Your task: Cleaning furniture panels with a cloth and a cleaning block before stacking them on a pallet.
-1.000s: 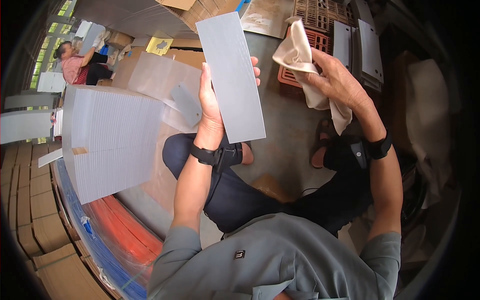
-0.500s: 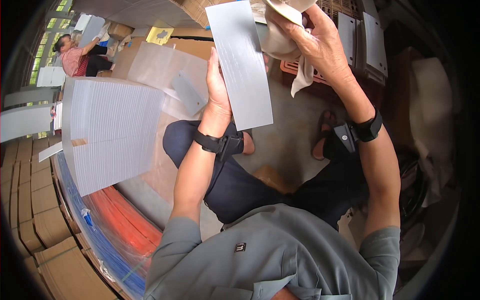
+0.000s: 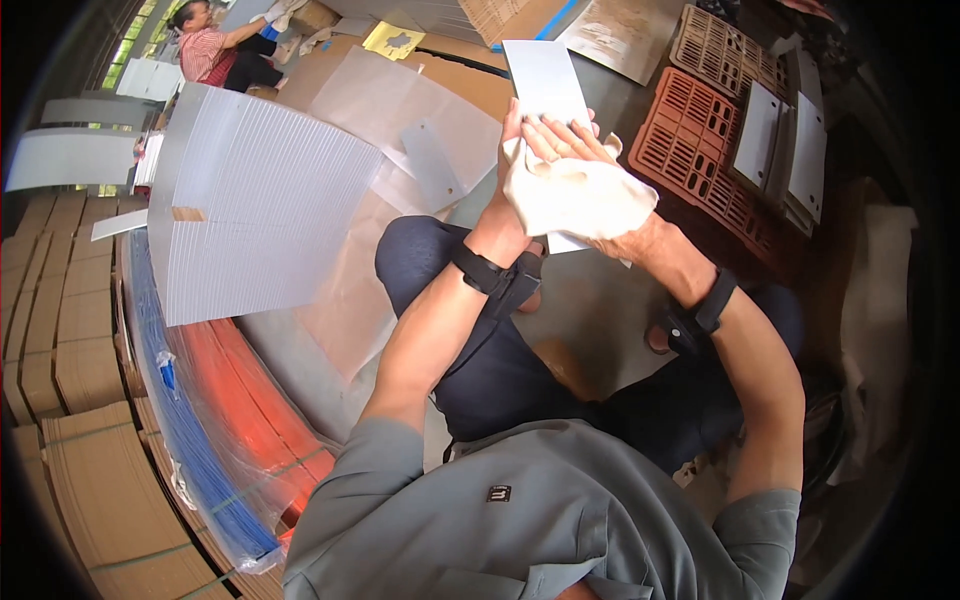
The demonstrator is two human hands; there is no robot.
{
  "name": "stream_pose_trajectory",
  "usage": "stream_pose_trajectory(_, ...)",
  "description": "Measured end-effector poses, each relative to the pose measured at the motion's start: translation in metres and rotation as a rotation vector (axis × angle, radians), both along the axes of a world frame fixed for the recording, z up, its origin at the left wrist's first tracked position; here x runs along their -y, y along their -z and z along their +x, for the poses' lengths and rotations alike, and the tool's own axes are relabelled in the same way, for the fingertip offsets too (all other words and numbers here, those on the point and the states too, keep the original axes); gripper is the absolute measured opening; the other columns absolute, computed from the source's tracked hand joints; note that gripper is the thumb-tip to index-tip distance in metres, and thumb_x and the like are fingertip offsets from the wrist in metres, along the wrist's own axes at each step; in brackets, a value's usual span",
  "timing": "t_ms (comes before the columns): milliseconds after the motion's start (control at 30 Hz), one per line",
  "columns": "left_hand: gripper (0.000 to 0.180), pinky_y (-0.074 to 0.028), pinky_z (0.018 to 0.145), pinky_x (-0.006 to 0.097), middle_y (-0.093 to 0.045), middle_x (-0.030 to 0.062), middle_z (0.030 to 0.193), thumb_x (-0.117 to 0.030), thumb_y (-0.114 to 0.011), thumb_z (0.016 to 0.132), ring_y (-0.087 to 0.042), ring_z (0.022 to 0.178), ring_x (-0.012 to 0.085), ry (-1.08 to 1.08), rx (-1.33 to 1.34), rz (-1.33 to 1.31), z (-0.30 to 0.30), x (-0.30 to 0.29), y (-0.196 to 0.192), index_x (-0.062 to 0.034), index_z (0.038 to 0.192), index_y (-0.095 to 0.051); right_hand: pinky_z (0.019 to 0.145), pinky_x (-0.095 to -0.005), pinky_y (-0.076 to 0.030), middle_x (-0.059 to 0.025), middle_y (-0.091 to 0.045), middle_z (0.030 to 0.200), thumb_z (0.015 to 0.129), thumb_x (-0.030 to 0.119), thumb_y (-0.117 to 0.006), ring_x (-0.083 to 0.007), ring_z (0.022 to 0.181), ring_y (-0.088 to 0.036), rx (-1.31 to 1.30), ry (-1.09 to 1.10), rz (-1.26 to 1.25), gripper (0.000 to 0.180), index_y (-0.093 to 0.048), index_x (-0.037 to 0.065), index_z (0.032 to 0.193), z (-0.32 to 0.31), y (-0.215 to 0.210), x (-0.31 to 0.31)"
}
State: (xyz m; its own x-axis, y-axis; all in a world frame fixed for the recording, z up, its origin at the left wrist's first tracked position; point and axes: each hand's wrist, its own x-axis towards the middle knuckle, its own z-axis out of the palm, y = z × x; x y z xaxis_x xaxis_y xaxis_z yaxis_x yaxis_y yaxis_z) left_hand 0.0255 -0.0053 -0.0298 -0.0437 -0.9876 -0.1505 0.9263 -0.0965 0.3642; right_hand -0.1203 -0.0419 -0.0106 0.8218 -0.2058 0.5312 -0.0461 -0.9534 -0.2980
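Observation:
A light grey rectangular panel (image 3: 546,80) lies tilted across my hands. My left hand (image 3: 505,208) is closed around its left side from below, with some fingertips showing at the far edge. A cream cloth (image 3: 580,195) is spread over the panel's near half. My right hand (image 3: 562,142) presses the cloth onto the panel, fingers stretched out past it and the palm hidden under its folds. Left of my knee stands a tall stack of similar grey panels (image 3: 265,205). One loose panel (image 3: 430,165) rests on the translucent sheeting behind my left wrist.
An orange plastic crate (image 3: 690,125) and a beige crate (image 3: 728,52) stand at the far right, with several panels (image 3: 757,135) by them. Cardboard bundles (image 3: 95,345) and plastic-wrapped red strips (image 3: 245,400) line the left. A co-worker (image 3: 215,55) sits far left.
My right hand has brought the cloth down from the upper right onto the panel. The view has shifted, showing more of the crates.

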Motion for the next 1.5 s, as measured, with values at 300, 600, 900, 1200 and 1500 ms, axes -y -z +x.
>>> stream_pose_trajectory(300,0.076,-0.055,0.089,0.046,-0.062,0.0176,0.111,-0.067,-0.044,0.097,-0.063,0.099,0.0297,-0.535,0.672,0.466,0.098,0.011,0.033,0.0026,0.127,-0.053,0.123,-0.0477,-0.026,-0.0076,-0.043,0.156,0.089,0.03,-0.063,-0.024,0.146,-0.038,-0.278,-0.286,0.031,0.062,-0.049,0.009,0.145,-0.027,0.022,-0.047)
stream_pose_trajectory(600,0.094,-0.047,0.103,0.056,-0.037,0.028,0.144,-0.059,-0.077,0.077,-0.041,0.133,0.0466,-0.323,1.731,1.32,0.222,-0.002,0.146,0.0005,0.142,-0.043,0.078,-0.0424,-0.054,-0.015,-0.065,0.087,0.081,0.011,-0.065,-0.0353,0.081,-0.065,-0.554,-0.242,0.291,0.019,-0.061,0.003,0.097,-0.044,0.041,-0.029)
stream_pose_trajectory(900,0.098,-0.048,0.1,0.054,-0.041,0.0228,0.138,-0.059,-0.077,0.078,-0.044,0.129,0.0404,-0.21,1.759,1.549,0.265,-0.004,0.174,-0.0014,0.145,-0.036,0.071,-0.0409,-0.054,-0.015,-0.062,0.08,0.079,0.009,-0.066,-0.0327,0.073,-0.065,-0.622,-0.178,0.232,0.015,-0.06,0.001,0.09,-0.048,0.023,-0.016)
stream_pose_trajectory(1200,0.086,-0.043,0.102,0.055,-0.047,0.0208,0.135,-0.05,-0.075,0.083,-0.045,0.129,0.0388,-0.449,2.138,1.235,0.23,0.031,0.202,-0.0026,0.144,-0.039,0.065,-0.0385,-0.055,-0.0127,-0.063,0.077,0.083,0.012,-0.064,-0.0293,0.071,-0.067,-0.635,-0.103,0.241,0.012,-0.06,0.001,0.087,-0.076,0.008,-0.017)
stream_pose_trajectory(1500,0.06,-0.054,0.087,0.034,-0.071,0.0187,0.11,-0.043,-0.071,0.093,-0.068,0.101,0.023,0.056,1.311,0.062,-0.078,0.135,0.169,0.0029,0.13,-0.058,0.063,-0.0429,-0.055,-0.0154,-0.064,0.077,0.082,0.02,-0.074,-0.035,0.072,-0.068,-0.501,0.12,0.336,0.029,-0.054,-0.001,0.088,-0.095,-0.049,0.021)
